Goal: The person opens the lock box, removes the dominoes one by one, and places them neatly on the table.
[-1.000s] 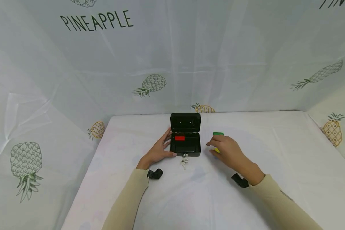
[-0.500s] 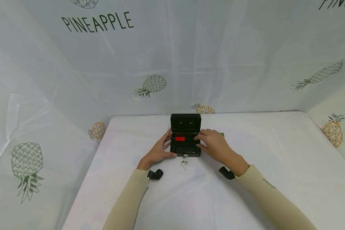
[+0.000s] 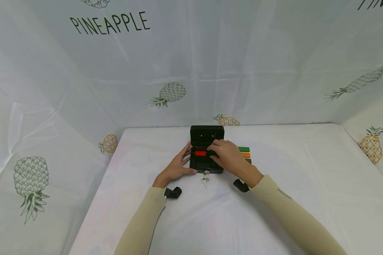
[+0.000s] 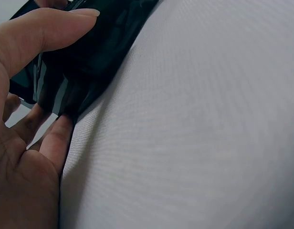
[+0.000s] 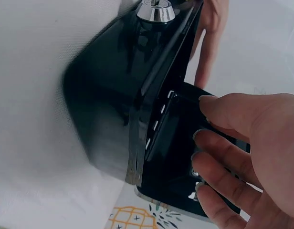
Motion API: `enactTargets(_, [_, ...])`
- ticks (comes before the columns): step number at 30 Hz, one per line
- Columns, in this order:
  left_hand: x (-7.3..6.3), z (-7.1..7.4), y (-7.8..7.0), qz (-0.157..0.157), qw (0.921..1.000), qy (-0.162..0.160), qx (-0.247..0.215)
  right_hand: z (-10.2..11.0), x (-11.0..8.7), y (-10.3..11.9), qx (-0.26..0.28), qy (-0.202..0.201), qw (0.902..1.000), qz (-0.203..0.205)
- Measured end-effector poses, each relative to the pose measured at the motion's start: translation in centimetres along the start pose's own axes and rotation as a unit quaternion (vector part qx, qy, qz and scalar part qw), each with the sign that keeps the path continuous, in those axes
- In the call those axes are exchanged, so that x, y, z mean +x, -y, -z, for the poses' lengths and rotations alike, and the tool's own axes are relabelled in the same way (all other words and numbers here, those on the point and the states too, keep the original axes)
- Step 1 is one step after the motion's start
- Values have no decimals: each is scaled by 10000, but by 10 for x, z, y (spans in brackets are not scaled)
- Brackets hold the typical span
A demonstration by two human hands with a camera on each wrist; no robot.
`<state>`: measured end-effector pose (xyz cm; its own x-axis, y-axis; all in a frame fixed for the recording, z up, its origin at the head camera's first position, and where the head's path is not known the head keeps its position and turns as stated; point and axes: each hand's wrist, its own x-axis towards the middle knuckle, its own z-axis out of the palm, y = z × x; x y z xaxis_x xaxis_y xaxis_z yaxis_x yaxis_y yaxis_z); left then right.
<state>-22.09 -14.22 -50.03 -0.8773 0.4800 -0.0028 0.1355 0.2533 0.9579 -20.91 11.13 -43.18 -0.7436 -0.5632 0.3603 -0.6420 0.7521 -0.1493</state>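
A small black cash box (image 3: 206,163) stands on the table with its lid (image 3: 202,134) raised. A key sits in its front lock (image 5: 156,12). Inside, at the back left, lies a red block (image 3: 200,153). My left hand (image 3: 175,168) holds the box at its left side, thumb at the front corner and fingers along the side. Over the right part of the box is my right hand (image 3: 228,156). In the right wrist view its thumb and fingers (image 5: 218,148) are apart, with nothing showing between them.
Green (image 3: 244,149), orange (image 3: 245,155) and brown (image 3: 248,161) blocks lie in a column right of the box, the brown one partly behind my right hand. Keys (image 3: 205,182) hang at the box front. A pineapple-print curtain (image 3: 268,88) backs the table (image 3: 300,170).
My right hand has moved left from the blocks to over the box. The yellow block seen under it earlier is no longer in sight. The left hand has stayed at the box.
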Motion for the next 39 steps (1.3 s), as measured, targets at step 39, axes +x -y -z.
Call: enactTargets(39, [0, 0, 2, -24, 9999, 25, -113, -37, 28, 13, -384, 1140, 9921, -343])
